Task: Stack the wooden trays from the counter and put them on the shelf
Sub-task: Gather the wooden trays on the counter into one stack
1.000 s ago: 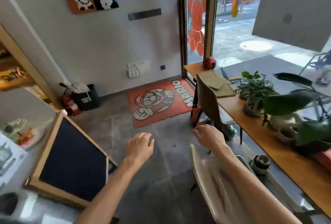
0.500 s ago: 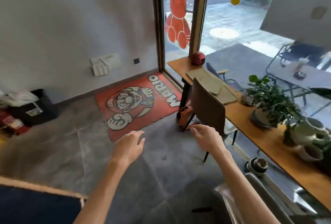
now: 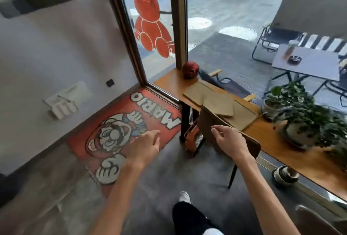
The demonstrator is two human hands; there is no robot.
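Observation:
Three flat wooden trays lie overlapping on the wooden counter (image 3: 169,82) by the window: one at the far left (image 3: 195,92), a smaller one (image 3: 218,104) on top in the middle, one at the right (image 3: 244,116). My left hand (image 3: 144,146) hovers over the floor mat, fingers loosely apart, holding nothing. My right hand (image 3: 228,141) is raised in front of a brown chair back (image 3: 206,122), fingers apart and empty, a short way in front of the trays. No shelf is in view.
A red ball-like object (image 3: 190,69) sits at the counter's far end. Potted plants (image 3: 298,116) stand to the right of the trays. A red Mario mat (image 3: 129,131) covers the floor at left. A bowl (image 3: 284,174) rests under the counter. My leg and foot (image 3: 185,197) show below.
The view has swung right and closer to the counter; the chalkboard and left shelf have left the frame. Both hands stay raised and empty, now nearer the chair and trays.

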